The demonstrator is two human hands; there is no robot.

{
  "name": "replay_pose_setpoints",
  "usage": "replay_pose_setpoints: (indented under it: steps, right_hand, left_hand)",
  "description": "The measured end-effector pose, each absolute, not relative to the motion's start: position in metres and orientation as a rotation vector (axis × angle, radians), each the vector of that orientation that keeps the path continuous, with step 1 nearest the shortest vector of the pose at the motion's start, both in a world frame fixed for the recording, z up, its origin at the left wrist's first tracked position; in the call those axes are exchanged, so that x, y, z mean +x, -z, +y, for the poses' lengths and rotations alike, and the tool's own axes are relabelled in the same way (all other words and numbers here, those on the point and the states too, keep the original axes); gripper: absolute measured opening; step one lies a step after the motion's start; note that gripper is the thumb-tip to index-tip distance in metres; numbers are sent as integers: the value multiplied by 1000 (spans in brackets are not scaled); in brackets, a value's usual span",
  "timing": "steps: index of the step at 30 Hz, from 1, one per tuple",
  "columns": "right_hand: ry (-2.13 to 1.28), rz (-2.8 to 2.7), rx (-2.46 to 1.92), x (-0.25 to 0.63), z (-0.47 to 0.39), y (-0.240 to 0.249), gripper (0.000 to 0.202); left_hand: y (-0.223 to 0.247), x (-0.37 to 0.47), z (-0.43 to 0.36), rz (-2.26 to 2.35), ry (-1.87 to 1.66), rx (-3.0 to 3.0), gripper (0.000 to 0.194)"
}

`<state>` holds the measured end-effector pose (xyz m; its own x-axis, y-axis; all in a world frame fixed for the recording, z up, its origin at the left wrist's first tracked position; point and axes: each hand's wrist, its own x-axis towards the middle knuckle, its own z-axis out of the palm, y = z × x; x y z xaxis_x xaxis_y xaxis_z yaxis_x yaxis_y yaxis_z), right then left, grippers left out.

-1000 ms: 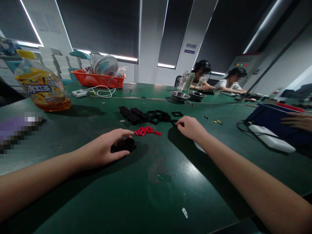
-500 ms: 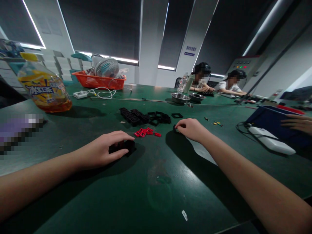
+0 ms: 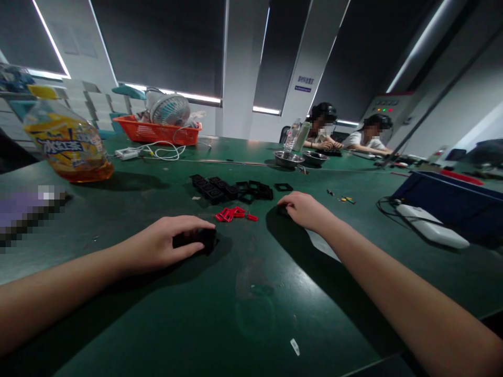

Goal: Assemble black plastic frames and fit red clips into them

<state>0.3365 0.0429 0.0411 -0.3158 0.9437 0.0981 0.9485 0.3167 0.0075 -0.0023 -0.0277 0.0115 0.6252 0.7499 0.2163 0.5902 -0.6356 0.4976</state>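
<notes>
A black block point(image 3: 210, 240) is held low on the green table point(image 3: 165, 324) by the left hand point(image 3: 155, 245), in front of and to the left of the red parts point(image 3: 230, 214). The grip is only partly closed—the fingers are arched over the far side and the thumb is laid along the near side, with the block filling the space between. Its long axis appears to run roughly left to right, and its exposed end is pointed right; the rest is hidden in the palm.

A small dark piece point(image 3: 282, 210) is partly covered by the curled fingers of the right hand point(image 3: 305, 209); whether it is pinched or merely touched cannot be told, nor can its long axis.

Beyond the red parts, black blocks point(image 3: 212, 191) are bunched in slanting rows, running away to the left, with black square frames point(image 3: 251, 190) beside them.

On the tilted-looking bottle point(image 3: 66, 144), white characters are printed over dark blue, read as 冰红茶—its cap is yellow. Characters on the wall sign point(image 3: 305, 80) are too small to be read surely. A fan point(image 3: 170, 109) is held in an orange basket point(image 3: 157, 131).
</notes>
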Motion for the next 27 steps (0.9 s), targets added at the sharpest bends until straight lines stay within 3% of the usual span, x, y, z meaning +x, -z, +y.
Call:
replay_pose_setpoints:
  steps: [10,21,27]
  right_hand:
    - [112,-2497,-1822,335,39,-44,38]
    - [98,-2493,-1843,339,45,-39,52]
    - [85,-2519,-1833,337,42,-42,43]
  left_hand:
    - [-9,-2,-25,1098,-560,2429,42]
    - [-11,-3,-25,1040,-492,2502,37]
    - [-19,0,-34,1031,-485,2470,37]
